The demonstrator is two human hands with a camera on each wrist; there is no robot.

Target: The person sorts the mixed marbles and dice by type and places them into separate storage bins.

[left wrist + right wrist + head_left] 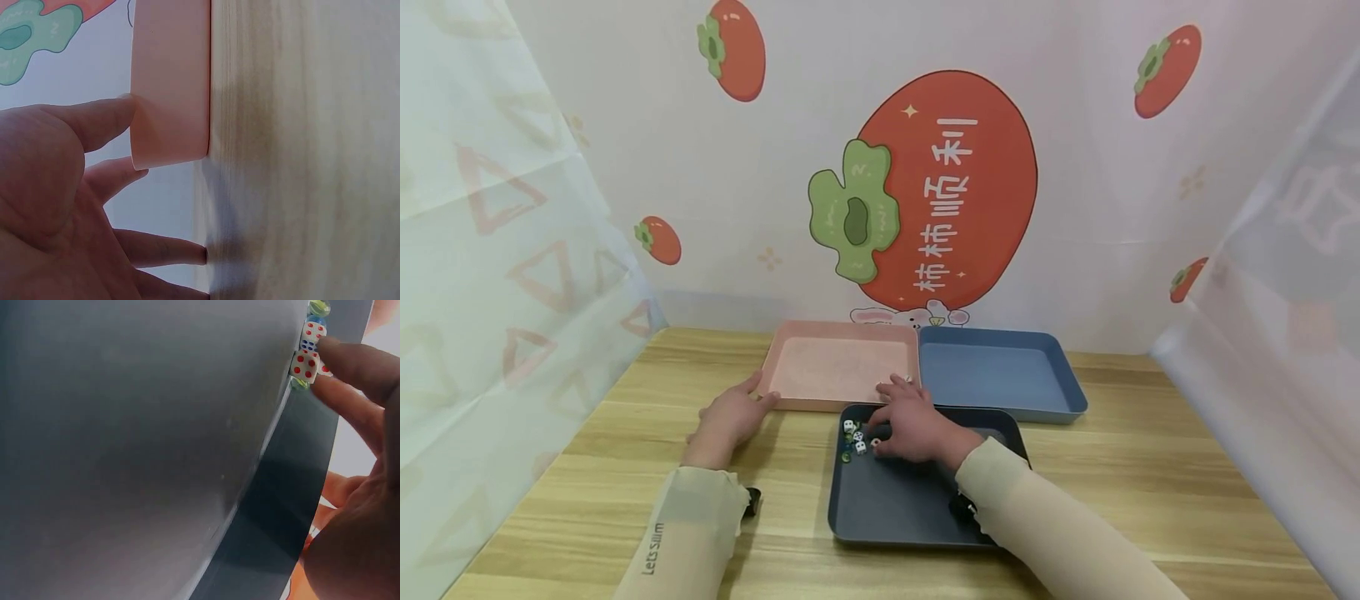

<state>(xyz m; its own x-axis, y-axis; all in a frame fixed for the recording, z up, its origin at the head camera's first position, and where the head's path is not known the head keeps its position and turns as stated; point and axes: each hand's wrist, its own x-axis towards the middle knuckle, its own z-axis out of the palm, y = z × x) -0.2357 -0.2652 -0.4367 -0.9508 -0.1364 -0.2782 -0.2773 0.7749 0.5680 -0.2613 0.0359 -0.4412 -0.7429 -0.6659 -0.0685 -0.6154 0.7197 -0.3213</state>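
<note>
My left hand (732,421) is at the near left corner of the pink tray (842,406). Its thumb touches the tray's front wall (172,75) and the index finger touches the corner; the other fingers reach down to the table. Over the back left of the dark tray (895,508), my right hand (913,423) pinches a white die (325,367) between thumb and finger. Beside it, more white dice (304,365) with red and blue dots lie against the tray wall, along with glass marbles (320,307). Part of this group is hidden by the fingers.
A blue tray (1000,375) stands to the right of the pink one, behind the dark tray. Small white objects (908,379) show in the pink tray beyond the right hand. The wooden table (1135,467) backs onto a printed cloth (1075,250).
</note>
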